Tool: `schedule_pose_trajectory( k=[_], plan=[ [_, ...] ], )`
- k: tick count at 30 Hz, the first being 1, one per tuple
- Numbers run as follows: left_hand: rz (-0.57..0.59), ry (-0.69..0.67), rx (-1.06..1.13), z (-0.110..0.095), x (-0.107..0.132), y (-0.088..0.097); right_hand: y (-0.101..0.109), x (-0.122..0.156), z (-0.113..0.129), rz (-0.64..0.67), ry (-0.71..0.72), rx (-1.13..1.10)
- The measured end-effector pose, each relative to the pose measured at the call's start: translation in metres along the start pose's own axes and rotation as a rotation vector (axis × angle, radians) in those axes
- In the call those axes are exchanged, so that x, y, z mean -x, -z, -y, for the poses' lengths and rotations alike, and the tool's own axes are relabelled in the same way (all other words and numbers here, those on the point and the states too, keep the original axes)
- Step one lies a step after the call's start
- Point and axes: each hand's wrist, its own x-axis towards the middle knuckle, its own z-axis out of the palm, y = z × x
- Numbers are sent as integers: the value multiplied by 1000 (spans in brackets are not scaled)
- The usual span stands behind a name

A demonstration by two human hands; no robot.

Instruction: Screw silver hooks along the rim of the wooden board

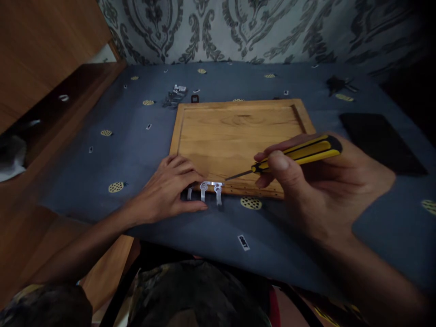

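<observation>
A wooden board with a raised rim lies on a blue patterned cloth. A small silver metal bracket with hanging prongs sits at the board's near edge. My left hand rests beside it, fingers curled and pressing on the bracket's left end. My right hand is closed round a yellow-and-black screwdriver, whose thin tip points left and touches the bracket's right end.
A heap of small metal parts lies beyond the board's far left corner. A black flat object lies to the right, a dark item at the far right. A wooden shelf borders the left.
</observation>
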Motion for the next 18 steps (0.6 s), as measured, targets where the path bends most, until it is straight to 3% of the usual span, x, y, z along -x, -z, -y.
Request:
schedule_pose_trajectory(
  k=[6, 11, 15, 18],
  plan=[
    [-8, 27, 27, -3, 1, 7, 2, -3, 0, -18, 46, 12],
    [-173, 135, 107, 0, 9, 35, 4, -7, -5, -17, 137, -16],
    [-296, 244, 109, 20, 11, 54, 3, -11, -10, -32, 112, -26],
    [-328, 302, 100, 41, 7, 59, 1, -15, -12, -31, 45, -67]
  ],
)
